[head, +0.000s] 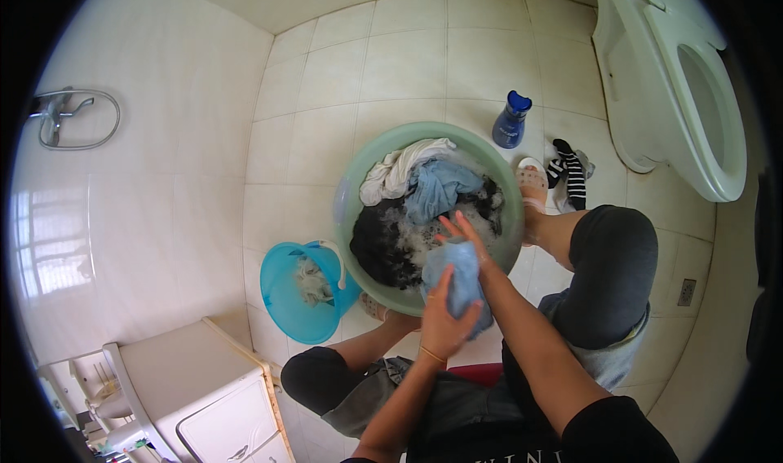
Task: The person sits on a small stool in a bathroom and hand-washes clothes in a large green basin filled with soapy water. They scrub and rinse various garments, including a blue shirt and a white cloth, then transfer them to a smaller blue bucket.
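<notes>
Over the near rim of a pale green washtub (348, 175), my two hands have a wet light blue cloth (456, 270) between them. My left hand (448, 323) grips its near part, thumb and fingers curved around it. Against the far end is my right hand (468, 240), fingers extended and spread, its palm partly hidden by the cloth. In the tub, sudsy water surrounds a dark garment (379, 243), a white garment (397, 169) and another blue garment (437, 188). Foam (422, 237) covers part of the dark fabric.
A blue bucket (275, 304) with cloth inside stands left of the tub. Beyond the tub's right side are a dark blue bottle (512, 120) and striped socks (575, 175) on the tiles. A toilet (667, 96) is at far right, a white cabinet (189, 371) lower left.
</notes>
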### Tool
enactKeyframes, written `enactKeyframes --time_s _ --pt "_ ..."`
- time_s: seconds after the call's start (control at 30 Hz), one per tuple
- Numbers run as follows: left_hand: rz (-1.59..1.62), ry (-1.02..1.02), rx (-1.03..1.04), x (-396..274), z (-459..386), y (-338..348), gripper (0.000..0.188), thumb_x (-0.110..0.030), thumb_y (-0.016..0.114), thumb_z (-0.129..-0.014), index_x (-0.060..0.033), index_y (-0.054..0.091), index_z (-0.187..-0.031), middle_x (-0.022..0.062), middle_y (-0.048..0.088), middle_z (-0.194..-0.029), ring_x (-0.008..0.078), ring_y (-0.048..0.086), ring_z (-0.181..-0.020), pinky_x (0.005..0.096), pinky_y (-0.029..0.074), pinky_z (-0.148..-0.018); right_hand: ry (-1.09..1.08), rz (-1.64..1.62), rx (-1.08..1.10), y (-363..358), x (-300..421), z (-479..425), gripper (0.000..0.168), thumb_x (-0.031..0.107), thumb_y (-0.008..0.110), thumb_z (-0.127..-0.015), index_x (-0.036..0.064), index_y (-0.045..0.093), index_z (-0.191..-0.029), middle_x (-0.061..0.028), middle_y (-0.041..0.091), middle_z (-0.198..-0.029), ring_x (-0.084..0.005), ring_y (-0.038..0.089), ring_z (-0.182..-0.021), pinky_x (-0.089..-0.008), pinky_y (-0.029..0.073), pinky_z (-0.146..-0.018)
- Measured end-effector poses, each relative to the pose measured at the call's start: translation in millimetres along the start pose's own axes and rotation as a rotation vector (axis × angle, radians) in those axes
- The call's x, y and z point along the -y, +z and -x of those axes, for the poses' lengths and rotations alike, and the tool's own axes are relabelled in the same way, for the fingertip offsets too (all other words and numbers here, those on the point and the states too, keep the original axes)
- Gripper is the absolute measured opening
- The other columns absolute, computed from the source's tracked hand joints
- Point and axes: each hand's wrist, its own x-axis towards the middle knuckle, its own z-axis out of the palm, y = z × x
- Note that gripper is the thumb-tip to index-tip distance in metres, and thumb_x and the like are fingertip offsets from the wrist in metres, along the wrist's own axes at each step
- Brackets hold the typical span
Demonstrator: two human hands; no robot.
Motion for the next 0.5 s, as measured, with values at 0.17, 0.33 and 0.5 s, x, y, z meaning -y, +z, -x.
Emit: enactKeyframes --time_s 0.17,0.33,0.5 --pt "-0.159 -0.061 -0.321 8.5 -17.1 12.5 0.039 -0.025 0.064 -0.073 0.0014 0.050 -0.098 0.0234 0.056 -0.085 0.0334 0.056 -0.084 0.0367 0.042 -0.073 0.312 -0.304 0.395 0.6 -22.9 11.3 0.052 0.046 0.053 -0.077 0.006 0.049 -0.112 -0.0140 0.051 -0.106 -0.0244 0.054 -0.087 -0.0366 0.045 -0.075" --pt "-0.143 -0.134 -0.401 41.2 -61.1 -3.7 0.036 -0.033 0.053 -0.080 0.0016 0.053 -0.089 0.0241 0.055 -0.073 0.0334 0.057 -0.072 0.0370 0.043 -0.065 -0.031 0.058 -0.069 34.8 -10.8 37.5 0.030 0.027 0.058 -0.078 0.001 0.056 -0.091 -0.0064 0.058 -0.081 -0.0148 0.056 -0.070 -0.0289 0.046 -0.065" --pt "0.165 -0.444 -0.050 172.3 -82.3 -40.4 0.042 -0.035 0.056 -0.077 -0.0045 0.049 -0.105 0.0146 0.053 -0.105 0.0262 0.052 -0.096 0.0342 0.040 -0.079 -0.097 0.027 -0.175 99.1 2.6 83.1 0.023 0.016 0.066 -0.071 -0.001 0.057 -0.084 -0.0038 0.058 -0.075 -0.0116 0.054 -0.065 -0.0239 0.044 -0.061"
